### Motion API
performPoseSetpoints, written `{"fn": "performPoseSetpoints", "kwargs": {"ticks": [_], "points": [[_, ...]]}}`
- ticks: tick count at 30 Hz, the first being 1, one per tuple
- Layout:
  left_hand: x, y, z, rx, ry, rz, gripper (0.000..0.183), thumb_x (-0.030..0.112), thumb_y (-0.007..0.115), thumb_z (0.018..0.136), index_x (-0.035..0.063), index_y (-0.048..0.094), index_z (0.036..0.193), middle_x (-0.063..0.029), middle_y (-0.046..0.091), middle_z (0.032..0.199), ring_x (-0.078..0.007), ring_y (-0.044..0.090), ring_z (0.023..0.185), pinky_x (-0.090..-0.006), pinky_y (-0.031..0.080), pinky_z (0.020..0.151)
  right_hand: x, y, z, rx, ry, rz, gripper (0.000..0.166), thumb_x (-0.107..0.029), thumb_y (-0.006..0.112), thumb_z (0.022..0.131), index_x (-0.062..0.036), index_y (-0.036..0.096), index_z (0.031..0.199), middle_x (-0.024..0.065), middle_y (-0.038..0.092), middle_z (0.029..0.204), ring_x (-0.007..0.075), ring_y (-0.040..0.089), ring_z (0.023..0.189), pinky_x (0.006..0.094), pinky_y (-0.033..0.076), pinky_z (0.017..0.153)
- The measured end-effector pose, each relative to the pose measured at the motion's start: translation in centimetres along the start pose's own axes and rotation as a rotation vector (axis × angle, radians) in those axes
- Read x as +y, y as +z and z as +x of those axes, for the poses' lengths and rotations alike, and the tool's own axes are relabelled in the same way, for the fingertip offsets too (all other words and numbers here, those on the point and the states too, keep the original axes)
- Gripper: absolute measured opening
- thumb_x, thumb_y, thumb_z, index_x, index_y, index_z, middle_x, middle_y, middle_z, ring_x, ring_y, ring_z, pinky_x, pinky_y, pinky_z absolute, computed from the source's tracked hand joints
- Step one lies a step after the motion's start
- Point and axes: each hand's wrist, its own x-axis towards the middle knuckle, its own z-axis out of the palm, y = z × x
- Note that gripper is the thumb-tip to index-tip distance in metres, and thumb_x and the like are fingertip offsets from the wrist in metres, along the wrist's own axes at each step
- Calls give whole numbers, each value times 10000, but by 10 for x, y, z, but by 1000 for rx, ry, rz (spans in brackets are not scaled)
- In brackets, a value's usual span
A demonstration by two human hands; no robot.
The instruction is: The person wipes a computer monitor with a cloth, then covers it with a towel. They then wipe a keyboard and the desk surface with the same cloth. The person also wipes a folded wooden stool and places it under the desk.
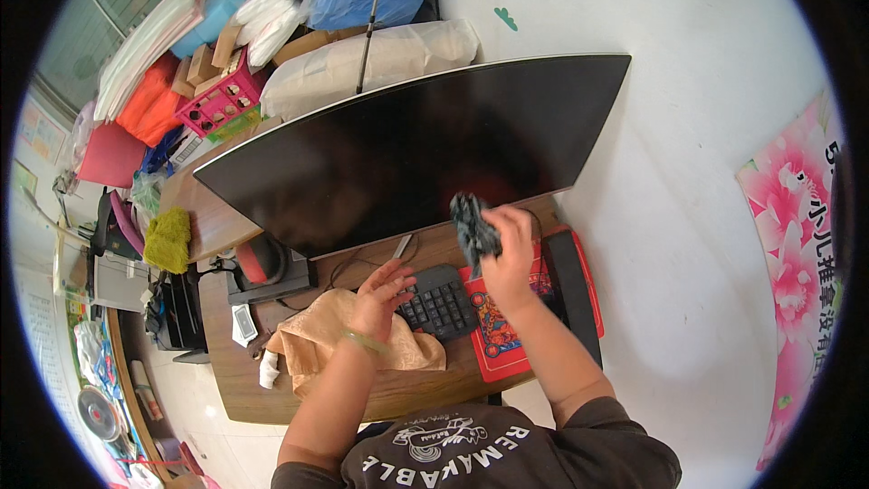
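Observation:
My right hand [510,255] grips a crumpled dark grey cloth [472,231] in front of the lower right part of a wide black monitor [414,149]. The screen is dark. With fingers apart and nothing in it, my left hand [381,295] hovers over a gold patterned cloth [326,339] and the left end of a black keyboard [441,305]. A green bangle circles the left wrist. Below the right forearm lies a red printed mat [499,346], partly hidden by that arm. Whether the dark cloth touches the screen, I cannot tell.
A black stand with a red-and-black object [261,261] sits left on the wooden desk [237,380], near a white card-like item [243,324] and crumpled white tissue [269,370]. A fuzzy green cloth [168,240] hangs at the side table's edge. Behind the monitor are bags and a pink basket [224,98].

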Motion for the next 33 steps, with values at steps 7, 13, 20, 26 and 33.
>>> {"fn": "performPoseSetpoints", "kwargs": {"ticks": [7,13,20,26,33], "points": [[-32,-12,52,-23,-49,-269,707,109,614,926,-12,246,1518,-208,535,1382,-313,542,1268,-440,452,1036,25,26,71,206,-475,-190,537,123,618,619,-57,697,1118,103,568,1088,292,599,911,374,522,751],[-40,0,80,-12,8,-399,596,102,599,928,-6,348,1459,-183,564,1333,-295,566,1216,-439,463,1018,37,58,33,-24,-542,-365,363,-80,660,759,-120,704,1117,51,568,1068,262,584,946,364,516,782],[-47,-6,93,-98,33,-412,396,117,585,943,25,495,1318,-105,602,1229,-251,593,1091,-412,478,962,70,89,-30,-423,-622,-397,353,-174,614,777,-107,672,1119,35,584,1084,219,578,954,328,523,777],[-43,-11,86,-57,21,-394,497,128,588,948,-7,415,1394,-154,570,1328,-296,561,1221,-413,473,978,33,59,47,-73,-647,-341,379,-116,661,740,-96,707,1115,46,568,1039,239,588,910,337,512,726],[-51,-15,96,-73,33,-441,415,95,582,937,10,464,1325,-152,597,1285,-289,592,1176,-418,490,954,48,75,13,-292,-655,-452,398,-133,643,754,-90,674,1149,44,573,1039,229,571,903,317,523,737]]}}
